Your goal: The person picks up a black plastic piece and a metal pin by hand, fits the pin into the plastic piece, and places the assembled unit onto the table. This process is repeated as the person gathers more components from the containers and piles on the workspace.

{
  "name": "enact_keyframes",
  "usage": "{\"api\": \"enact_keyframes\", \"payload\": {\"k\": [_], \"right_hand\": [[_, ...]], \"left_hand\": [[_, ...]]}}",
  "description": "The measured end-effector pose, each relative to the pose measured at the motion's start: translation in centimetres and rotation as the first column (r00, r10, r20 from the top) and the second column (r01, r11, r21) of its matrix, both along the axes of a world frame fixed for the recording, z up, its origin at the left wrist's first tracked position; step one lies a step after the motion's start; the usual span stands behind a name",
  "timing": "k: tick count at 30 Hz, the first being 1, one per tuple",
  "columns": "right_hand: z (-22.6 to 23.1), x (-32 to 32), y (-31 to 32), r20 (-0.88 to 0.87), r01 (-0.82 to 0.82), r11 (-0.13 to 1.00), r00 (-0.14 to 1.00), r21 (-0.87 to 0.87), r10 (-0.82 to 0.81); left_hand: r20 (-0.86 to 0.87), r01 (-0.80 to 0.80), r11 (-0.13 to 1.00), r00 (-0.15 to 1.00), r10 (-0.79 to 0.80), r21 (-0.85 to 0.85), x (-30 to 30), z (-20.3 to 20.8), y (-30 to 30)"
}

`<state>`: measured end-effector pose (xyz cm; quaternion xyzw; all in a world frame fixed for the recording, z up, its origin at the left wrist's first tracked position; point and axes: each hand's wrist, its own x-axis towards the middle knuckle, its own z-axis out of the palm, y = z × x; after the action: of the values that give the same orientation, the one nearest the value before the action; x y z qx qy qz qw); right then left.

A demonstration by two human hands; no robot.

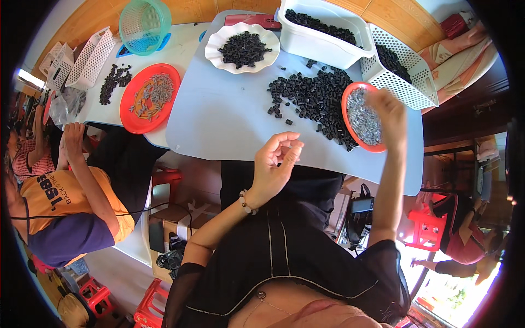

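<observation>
My left hand is raised before the near edge of the pale blue-grey table, with a beaded bracelet on its wrist. Its fingers are curled in and the thumb comes close to them; whatever they may hold is too small to make out. My right hand, smeared by motion, hangs over the right side of a red bowl of small shiny clear-and-metal pieces. Its fingertips cannot be read. Against the bowl's left side spreads a loose heap of small black plastic parts.
Behind the heap stand a white tub and a perforated white basket, both with black parts. A scalloped white plate holds more. Leftward, a co-worker sits by a table with a red plate and a green basket.
</observation>
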<state>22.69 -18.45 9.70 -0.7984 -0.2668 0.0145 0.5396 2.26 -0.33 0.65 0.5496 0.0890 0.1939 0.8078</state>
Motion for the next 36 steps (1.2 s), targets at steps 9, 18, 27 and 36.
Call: {"api": "enact_keyframes", "payload": {"k": [9,18,27,36], "right_hand": [[1.7,8.3,0.0,0.513,0.291,0.904,0.853,-0.313,-0.097],[-6.8,-5.5,8.4,0.406,-0.151,0.89,0.848,-0.431,0.341],[-7.1,-6.7,8.8,0.366,-0.127,0.923,0.892,-0.363,0.266],[-6.0,-9.0,5.6,-0.391,-0.334,0.935,0.85,0.118,0.353]], "left_hand": [[-0.036,-0.037,0.999,0.999,0.036,-0.029,-1.5,-1.4,1.0],[-0.075,-0.023,0.995,0.997,0.016,-0.095,-1.7,-1.9,1.3],[-0.068,-0.044,0.994,0.997,0.037,-0.102,-1.6,-1.8,1.5],[0.035,-0.059,0.995,0.998,0.056,0.085,-0.1,-0.7,1.0]]}}
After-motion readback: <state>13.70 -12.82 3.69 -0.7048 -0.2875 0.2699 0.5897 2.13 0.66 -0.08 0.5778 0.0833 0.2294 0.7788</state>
